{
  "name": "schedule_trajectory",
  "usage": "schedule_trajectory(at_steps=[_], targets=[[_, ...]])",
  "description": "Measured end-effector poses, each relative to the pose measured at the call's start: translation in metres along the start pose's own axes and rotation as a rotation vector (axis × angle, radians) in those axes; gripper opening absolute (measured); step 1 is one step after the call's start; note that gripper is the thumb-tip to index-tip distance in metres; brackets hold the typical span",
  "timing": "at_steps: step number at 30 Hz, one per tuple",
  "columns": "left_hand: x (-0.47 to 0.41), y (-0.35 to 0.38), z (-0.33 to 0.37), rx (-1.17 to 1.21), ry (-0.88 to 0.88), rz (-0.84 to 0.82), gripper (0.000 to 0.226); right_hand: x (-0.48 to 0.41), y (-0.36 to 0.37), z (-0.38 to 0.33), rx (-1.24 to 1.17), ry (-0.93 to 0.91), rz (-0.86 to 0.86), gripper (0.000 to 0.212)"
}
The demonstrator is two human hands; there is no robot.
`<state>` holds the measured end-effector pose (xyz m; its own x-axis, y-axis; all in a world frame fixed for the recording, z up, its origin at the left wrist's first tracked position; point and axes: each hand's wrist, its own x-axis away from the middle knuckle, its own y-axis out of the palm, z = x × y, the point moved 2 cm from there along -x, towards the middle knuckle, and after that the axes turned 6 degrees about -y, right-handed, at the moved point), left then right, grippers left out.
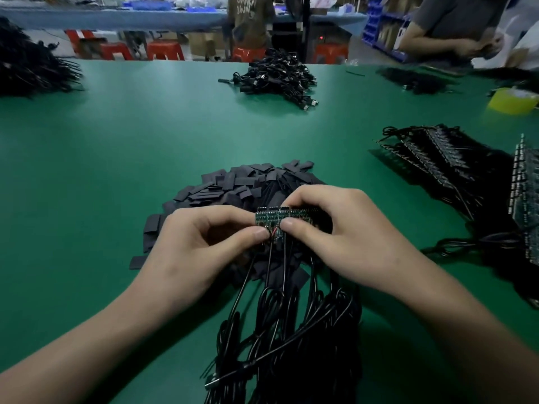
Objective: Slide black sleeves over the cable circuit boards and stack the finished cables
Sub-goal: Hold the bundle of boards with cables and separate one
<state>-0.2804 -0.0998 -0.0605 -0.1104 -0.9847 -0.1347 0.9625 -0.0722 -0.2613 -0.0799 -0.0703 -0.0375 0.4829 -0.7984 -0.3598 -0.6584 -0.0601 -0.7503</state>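
A strip of small green circuit boards (269, 218) joined side by side is held over a heap of flat black sleeves (233, 185). My left hand (198, 243) pinches the strip's left end between thumb and forefinger. My right hand (335, 228) pinches it from the right, thumb on the front face. Black cables (280, 330) hang from the boards toward me in a thick bundle. No sleeve is visibly on any board in my hands.
A stack of more board strips with cables (443, 167) lies at the right. A pile of black cables (277, 77) sits at the far centre, another pile (26, 65) far left. A yellow tape roll (513, 100) and a person's arm (455, 45) are far right.
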Motion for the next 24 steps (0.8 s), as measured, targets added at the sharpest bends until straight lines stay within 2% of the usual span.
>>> schedule_trajectory(at_steps=[6, 11, 16, 20, 24], targets=[[0.002, 0.001, -0.003, 0.045, -0.02, -0.007, 0.019, 0.004, 0.004, -0.005, 0.037, -0.005, 0.071, 0.007], [0.001, 0.004, -0.003, 0.241, -0.039, -0.043, 0.017, 0.005, 0.004, -0.009, 0.049, -0.015, 0.118, 0.008], [-0.001, 0.002, -0.006, 0.219, -0.057, -0.023, 0.014, 0.006, 0.004, -0.01, 0.021, 0.002, 0.132, 0.005], [-0.002, 0.001, -0.007, 0.227, -0.066, -0.038, 0.021, 0.007, 0.004, -0.012, -0.037, 0.039, 0.124, 0.006], [-0.003, 0.002, -0.008, 0.231, -0.078, -0.011, 0.023, 0.007, 0.006, -0.012, -0.056, 0.056, 0.111, 0.016]])
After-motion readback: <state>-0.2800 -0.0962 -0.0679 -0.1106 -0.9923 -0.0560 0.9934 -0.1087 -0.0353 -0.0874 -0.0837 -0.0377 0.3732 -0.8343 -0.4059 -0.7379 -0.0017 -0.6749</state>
